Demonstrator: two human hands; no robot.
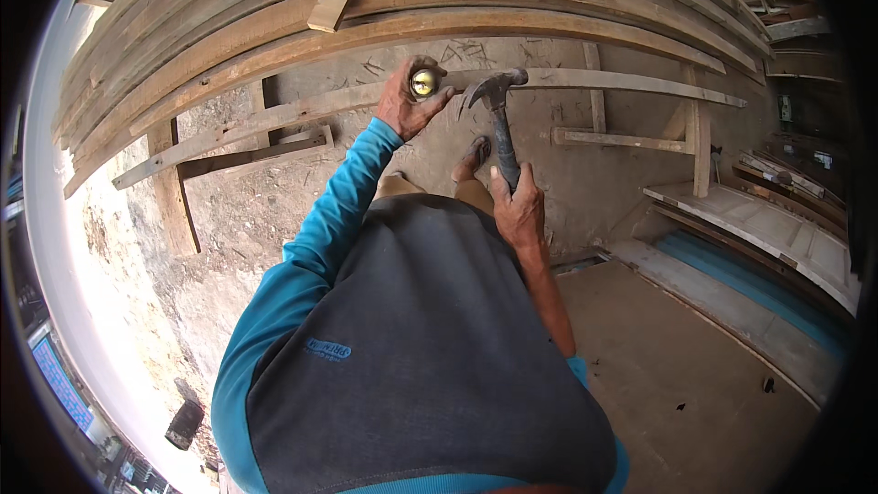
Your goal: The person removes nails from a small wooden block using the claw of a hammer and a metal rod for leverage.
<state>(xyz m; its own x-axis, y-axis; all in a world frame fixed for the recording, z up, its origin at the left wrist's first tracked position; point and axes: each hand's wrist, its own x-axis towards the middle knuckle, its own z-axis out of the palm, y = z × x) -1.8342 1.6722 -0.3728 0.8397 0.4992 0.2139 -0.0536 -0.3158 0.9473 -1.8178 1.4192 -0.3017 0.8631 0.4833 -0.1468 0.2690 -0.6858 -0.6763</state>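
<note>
Hammer with dark metal claw head [502, 123] is gripped in the bare right hand [520, 210], over the long pale wooden beam [640, 81]; the left hand [407, 108] clasps a shiny, gold-coloured round object [422, 83]. From afar, I would keep that hand clear of the hammer.

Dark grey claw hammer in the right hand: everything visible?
The dark grey claw hammer has a scuffed, metal-looking head with a curved claw and a blunt striking end, on a straight, dark handle. The bare right hand grips the handle's lower part, head pointing away from the body. The claw curves left, close to the left hand; whether they touch is unclear. The handle's end is hidden.
</note>
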